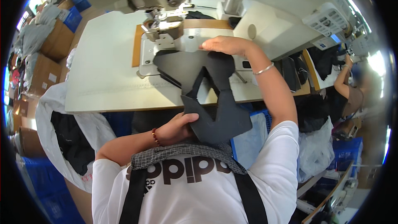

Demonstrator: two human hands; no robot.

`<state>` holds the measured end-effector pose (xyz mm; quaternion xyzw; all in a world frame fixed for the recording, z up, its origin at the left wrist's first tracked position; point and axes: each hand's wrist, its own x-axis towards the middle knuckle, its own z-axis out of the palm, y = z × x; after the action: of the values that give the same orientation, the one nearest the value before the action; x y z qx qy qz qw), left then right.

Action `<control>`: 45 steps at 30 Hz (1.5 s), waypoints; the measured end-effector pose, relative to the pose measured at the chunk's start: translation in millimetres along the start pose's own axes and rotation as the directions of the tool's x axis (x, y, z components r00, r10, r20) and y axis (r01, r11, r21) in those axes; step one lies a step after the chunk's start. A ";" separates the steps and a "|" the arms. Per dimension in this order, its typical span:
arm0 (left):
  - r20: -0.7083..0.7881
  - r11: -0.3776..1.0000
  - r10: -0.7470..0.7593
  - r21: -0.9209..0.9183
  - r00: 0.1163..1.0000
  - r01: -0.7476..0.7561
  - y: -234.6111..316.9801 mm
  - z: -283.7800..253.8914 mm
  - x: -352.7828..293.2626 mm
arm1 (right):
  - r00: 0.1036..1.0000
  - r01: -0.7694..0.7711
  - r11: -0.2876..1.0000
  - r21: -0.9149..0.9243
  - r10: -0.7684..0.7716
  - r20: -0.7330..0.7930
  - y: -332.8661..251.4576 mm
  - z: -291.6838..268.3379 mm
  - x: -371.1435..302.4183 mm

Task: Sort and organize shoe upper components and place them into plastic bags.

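Note:
Dark, flat, flexible panels, shaped like cut shoe uppers with rounded lobes and a V-shaped notch, stretch from the sewing machine bed over the table's front edge. My left hand grips the near part at its left edge, thumb on top and the other fingers hidden underneath. At the far right lobe, my right hand lies with its fingers stretched to the left, close to the lobe's far edge; firm contact is unclear. The sewing machine head stands just beyond the left lobe.
The pale machine table spreads to the left. A white sack with dark material hangs at its left front. Cardboard boxes and blue crates stand farther left. Another person works at the far right. Dark pieces lie right of my arm.

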<state>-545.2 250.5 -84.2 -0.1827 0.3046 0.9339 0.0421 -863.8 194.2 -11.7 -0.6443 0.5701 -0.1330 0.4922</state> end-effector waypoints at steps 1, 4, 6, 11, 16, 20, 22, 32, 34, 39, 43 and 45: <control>-0.011 0.999 0.011 -0.032 1.000 -0.011 0.6 -1.4 0.4 | 0.986 -0.019 0.999 0.034 0.025 -0.167 4.1 0.8 -11.8; -0.019 0.998 0.043 -0.044 0.999 -0.044 -6.2 -12.4 1.6 | 0.867 -0.039 0.998 0.040 0.054 -0.496 26.6 24.4 -45.7; -0.007 0.996 0.080 -0.037 0.997 -0.080 -8.8 -16.2 1.9 | 0.668 -0.176 0.978 -0.116 0.032 -0.743 36.1 53.2 -66.6; 0.012 0.992 0.096 0.086 0.995 -0.097 -9.9 -17.4 6.6 | 0.488 -0.565 0.749 -0.346 -0.035 -0.872 51.4 121.1 -75.1; -0.023 0.993 0.087 0.087 0.996 -0.085 -14.8 -18.5 7.8 | 0.303 -0.626 0.707 -0.330 -0.169 -0.938 76.4 129.8 -84.9; -0.039 0.986 0.131 0.105 0.991 -0.126 -12.8 -15.3 6.2 | 0.221 -0.609 0.726 -0.319 -0.231 -0.947 62.6 128.4 -90.1; -0.049 0.987 0.127 0.105 0.991 -0.122 -12.4 -15.0 5.4 | 0.231 -0.541 0.801 -0.257 -0.153 -0.961 51.6 133.1 -87.2; -0.062 0.984 0.120 0.142 0.991 -0.110 -15.7 -14.7 5.4 | 0.800 0.017 0.855 0.519 0.300 -0.520 54.6 92.6 -68.5; -0.071 0.980 0.127 0.166 0.989 -0.114 -17.5 -15.4 7.6 | 0.798 0.047 0.832 0.553 0.302 -0.522 49.0 87.9 -70.8; -0.009 0.977 0.067 0.205 0.998 -0.064 -17.1 -14.6 8.2 | 0.867 0.046 0.789 0.613 0.273 -0.416 47.3 87.9 -84.5; -0.019 0.971 0.082 0.226 0.996 -0.075 -3.8 3.7 9.5 | 0.848 0.109 0.627 0.771 0.346 -0.402 43.4 90.1 -101.9; -0.027 0.961 0.031 0.276 0.999 -0.023 2.3 7.1 13.4 | 0.837 0.113 0.613 0.782 0.365 -0.408 41.8 93.3 -111.5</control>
<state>-560.3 252.3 -82.5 -0.1855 0.4349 0.8798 0.0496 -855.8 341.4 -45.9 -0.2584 0.6129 -0.5024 0.5525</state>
